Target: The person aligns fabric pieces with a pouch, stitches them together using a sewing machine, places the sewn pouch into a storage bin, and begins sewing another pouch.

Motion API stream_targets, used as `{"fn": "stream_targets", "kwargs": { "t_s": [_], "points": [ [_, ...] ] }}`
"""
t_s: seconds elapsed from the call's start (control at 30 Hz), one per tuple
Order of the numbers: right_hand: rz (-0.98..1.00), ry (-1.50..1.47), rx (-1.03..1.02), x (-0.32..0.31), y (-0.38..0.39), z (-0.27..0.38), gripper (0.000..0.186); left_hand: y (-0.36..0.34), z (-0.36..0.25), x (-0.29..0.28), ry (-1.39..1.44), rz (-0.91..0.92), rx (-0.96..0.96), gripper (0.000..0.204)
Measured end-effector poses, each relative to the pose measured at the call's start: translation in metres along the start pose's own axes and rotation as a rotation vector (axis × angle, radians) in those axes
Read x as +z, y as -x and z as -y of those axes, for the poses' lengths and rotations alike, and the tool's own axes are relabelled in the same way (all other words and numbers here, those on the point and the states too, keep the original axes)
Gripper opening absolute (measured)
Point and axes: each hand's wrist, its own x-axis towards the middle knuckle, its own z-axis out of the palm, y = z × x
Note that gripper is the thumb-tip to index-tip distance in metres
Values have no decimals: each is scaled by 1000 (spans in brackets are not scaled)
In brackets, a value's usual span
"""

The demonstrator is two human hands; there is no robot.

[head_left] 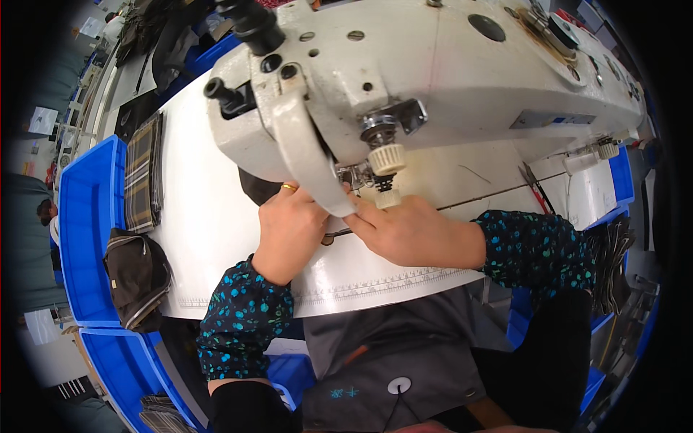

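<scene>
A white sewing machine [447, 65] stands over the table in front of me, its needle area partly hidden behind a curved lever [307, 155]. My left hand [292, 229], with a ring on one finger, is closed at a dark fabric piece [256, 187] that shows beyond it, left of the needle. From the other side my right hand [419, 232] reaches in, its fingers pressed together close to the needle. A dark edge of the piece runs between both hands. The fingertips are mostly hidden by the lever and the machine head.
Blue bins [90, 231] line the left side, with folded plaid fabric [143, 177] and a dark pouch [137, 278] beside them. Red-handled scissors [538, 189] lie to the right on the white table [209, 238]. A ruler strip [390, 281] follows its near edge. Dark cloth pieces [613, 263] hang at far right.
</scene>
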Motion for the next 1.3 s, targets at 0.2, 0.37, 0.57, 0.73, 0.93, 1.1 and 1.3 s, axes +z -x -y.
{"fn": "stream_targets", "kwargs": {
  "t_s": [0.2,0.37,0.57,0.73,0.93,1.1,1.3],
  "points": [
    [19,57,53,8,-3,-4,16,-3,4,3,-111,28,-12,42],
    [-1,121,59,10,-3,-8,21,-11,-13,-4,-58,90,-131,22],
    [44,92,74,3,-5,-9,39,-15,-21,-8,53,46,-121,26],
    [67,128,72,3,-4,-10,39,-15,-19,-12,98,61,-120,26],
    [3,189,9,0,-6,-14,31,-17,-21,-12,94,77,-97,24],
    [-24,175,1,-2,-6,-14,34,-18,-22,-15,96,87,-105,25],
    [-29,221,-15,-7,-7,-13,20,-10,-23,-20,79,87,-97,30]
  ]
}}
